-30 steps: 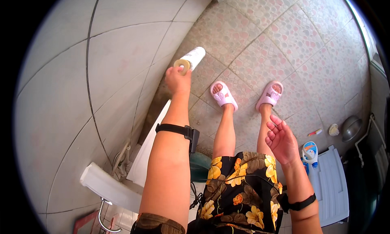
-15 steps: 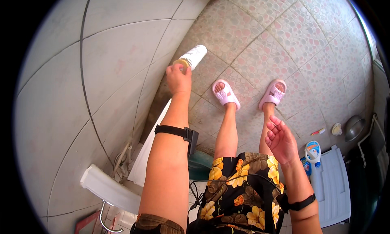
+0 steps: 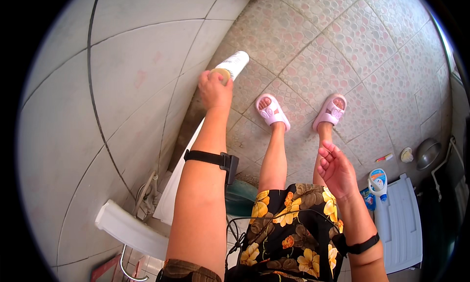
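My left hand (image 3: pixel 215 92) is closed round the tan, round, ridged-looking cap end of a white cylindrical bottle (image 3: pixel 234 63), out at the left beside the tiled wall. The bottle slants away up and to the right, with dark print on its side. Whether its far end touches the floor I cannot tell. My right hand (image 3: pixel 339 171) holds nothing; it hovers near my right knee, palm showing, fingers apart and loosely curled. Below it to the right stands a white jug-like bottle (image 3: pixel 377 180) with a blue label and cap.
A tiled wall (image 3: pixel 132 81) runs along the left above a patterned tile floor (image 3: pixel 313 42). At lower left are a white basin edge (image 3: pixel 132 228) and a curved metal pipe (image 3: pixel 128 269). On the right are a pale blue plastic stool (image 3: pixel 402 228), a metal bowl (image 3: pixel 429 153) and a blue packet (image 3: pixel 367 198).
The left hand and the white bottle have shifted slightly up in the picture, and more of the cap's round top shows. My right hand has barely moved.
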Available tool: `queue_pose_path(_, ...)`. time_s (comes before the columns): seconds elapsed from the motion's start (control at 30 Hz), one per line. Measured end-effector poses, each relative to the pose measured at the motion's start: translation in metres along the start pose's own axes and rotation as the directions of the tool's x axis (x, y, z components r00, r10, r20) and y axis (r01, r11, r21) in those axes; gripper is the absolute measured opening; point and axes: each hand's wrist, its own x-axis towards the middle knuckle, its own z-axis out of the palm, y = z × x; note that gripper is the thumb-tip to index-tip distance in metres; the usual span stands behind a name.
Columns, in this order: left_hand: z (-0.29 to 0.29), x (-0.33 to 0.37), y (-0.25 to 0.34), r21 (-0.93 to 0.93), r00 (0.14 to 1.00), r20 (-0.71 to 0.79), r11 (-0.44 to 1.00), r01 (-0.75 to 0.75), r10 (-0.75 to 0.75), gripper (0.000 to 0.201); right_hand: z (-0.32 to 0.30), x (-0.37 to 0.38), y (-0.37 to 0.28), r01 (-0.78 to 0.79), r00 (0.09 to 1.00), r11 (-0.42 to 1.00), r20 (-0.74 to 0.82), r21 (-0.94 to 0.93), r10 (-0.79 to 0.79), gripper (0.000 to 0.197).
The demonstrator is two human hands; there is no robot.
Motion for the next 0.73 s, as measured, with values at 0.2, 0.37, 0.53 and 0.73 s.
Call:
queue_pose_path(0.2,-0.002,0.004,0.005,0.014,0.988,0.13,0.997,0.079,-0.08,0.043,-0.002,0.004,0.001,-0.004,1.0,1.0,-0.011,0.005,0.004,0.033)
queue_pose_path(0.37,-0.002,0.002,0.01,-0.088,0.986,0.062,0.983,0.161,-0.156,0.049,-0.003,0.007,0.003,-0.007,1.0,1.0,-0.015,0.009,0.007,0.032)
queue_pose_path(0.53,0.011,0.003,-0.002,-0.128,0.964,0.13,0.961,0.246,-0.23,0.044,-0.003,0.009,0.005,-0.008,1.0,1.0,-0.008,0.001,0.008,0.033)
queue_pose_path(0.73,0.015,0.01,-0.007,-0.145,0.949,0.208,0.952,0.269,-0.236,0.041,-0.003,0.01,0.005,-0.003,1.0,1.0,0.021,0.006,0.003,0.034)
